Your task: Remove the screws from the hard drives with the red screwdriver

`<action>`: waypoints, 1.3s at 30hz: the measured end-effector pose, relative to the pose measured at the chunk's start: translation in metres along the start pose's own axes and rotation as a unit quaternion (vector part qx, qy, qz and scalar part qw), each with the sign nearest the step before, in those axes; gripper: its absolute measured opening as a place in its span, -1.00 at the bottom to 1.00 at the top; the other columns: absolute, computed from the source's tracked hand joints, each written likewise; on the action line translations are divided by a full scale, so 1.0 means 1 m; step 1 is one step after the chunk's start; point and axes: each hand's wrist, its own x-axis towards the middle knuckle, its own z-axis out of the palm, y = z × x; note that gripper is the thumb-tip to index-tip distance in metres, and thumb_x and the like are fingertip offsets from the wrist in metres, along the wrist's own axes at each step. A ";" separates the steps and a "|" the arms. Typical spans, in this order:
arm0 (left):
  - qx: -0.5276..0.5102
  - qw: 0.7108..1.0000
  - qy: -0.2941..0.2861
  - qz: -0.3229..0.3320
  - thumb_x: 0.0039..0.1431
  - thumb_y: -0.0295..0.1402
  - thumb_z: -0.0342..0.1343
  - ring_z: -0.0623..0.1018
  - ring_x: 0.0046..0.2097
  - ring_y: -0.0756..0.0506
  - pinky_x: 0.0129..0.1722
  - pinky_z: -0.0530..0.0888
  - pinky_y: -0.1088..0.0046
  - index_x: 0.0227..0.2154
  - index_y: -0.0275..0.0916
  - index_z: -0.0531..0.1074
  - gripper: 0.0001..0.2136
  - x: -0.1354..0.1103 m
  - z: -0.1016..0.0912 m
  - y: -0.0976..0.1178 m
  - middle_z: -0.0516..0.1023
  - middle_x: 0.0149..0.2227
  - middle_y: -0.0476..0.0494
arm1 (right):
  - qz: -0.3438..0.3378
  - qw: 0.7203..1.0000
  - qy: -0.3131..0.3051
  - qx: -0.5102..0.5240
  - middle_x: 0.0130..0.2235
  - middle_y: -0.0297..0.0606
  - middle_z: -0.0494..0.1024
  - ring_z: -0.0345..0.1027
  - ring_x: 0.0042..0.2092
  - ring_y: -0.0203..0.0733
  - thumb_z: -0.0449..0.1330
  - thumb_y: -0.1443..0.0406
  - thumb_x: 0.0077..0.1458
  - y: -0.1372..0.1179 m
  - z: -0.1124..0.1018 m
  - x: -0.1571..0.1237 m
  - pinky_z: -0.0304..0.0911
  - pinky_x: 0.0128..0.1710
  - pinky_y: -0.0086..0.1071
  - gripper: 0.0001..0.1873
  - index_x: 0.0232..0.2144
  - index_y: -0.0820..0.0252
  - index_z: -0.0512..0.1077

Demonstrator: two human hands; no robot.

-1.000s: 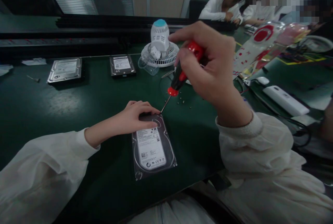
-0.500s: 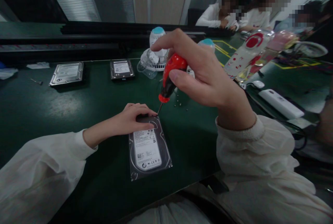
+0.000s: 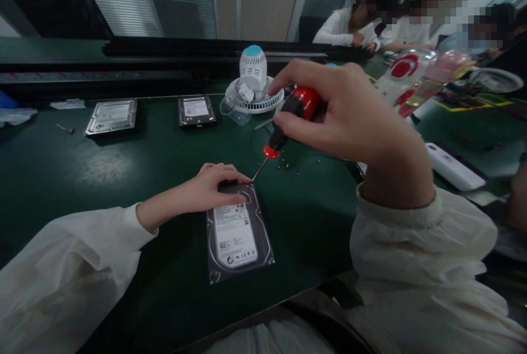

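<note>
A hard drive (image 3: 236,236) lies label up on the green table in front of me. Across its far end, my left hand (image 3: 220,189) grips it, thumb on the top face and fingers along the far edge. My right hand (image 3: 335,107) is closed round a red and black screwdriver (image 3: 284,126), which leans to the right. The screwdriver's tip meets the drive's far right corner, close to my left fingertips. Whether the tip sits in a screw is too small to tell. Several small screws (image 3: 287,166) are scattered on the table beyond the drive.
Two more hard drives, one silver (image 3: 112,117) and one dark (image 3: 196,110), lie farther back. A white fan (image 3: 253,71) stands behind my right hand. To the right are a white oblong device (image 3: 455,166) and a clear bottle (image 3: 405,71). Other people sit at the far right.
My right hand has shifted right and the screwdriver leans over more, its tip staying at the drive's corner. My left hand keeps its hold. The whole view has moved slightly.
</note>
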 end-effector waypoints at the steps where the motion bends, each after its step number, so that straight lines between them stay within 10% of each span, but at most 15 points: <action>1: 0.000 1.000 0.000 0.002 0.29 0.04 0.18 0.49 0.14 -0.30 0.27 0.10 -0.09 0.13 -0.05 0.52 -0.55 0.000 0.000 0.000 0.58 0.06 -0.14 | -0.012 1.000 -0.017 0.008 -0.47 -0.36 0.37 0.06 -0.48 -0.37 0.21 0.13 0.14 0.001 -0.002 -0.001 -0.01 -0.38 -0.35 -0.60 -0.02 0.19 0.48; 39: -0.006 1.000 -0.004 0.006 0.30 0.05 0.18 0.49 0.14 -0.29 0.26 0.07 -0.03 0.14 -0.05 0.52 -0.54 0.001 0.001 -0.001 0.57 0.06 -0.10 | -0.016 0.994 -0.042 0.096 -0.21 -0.30 0.40 0.22 -0.28 -0.34 0.22 0.16 0.11 0.010 -0.002 0.003 0.07 -0.27 -0.36 -0.61 -0.06 0.22 0.32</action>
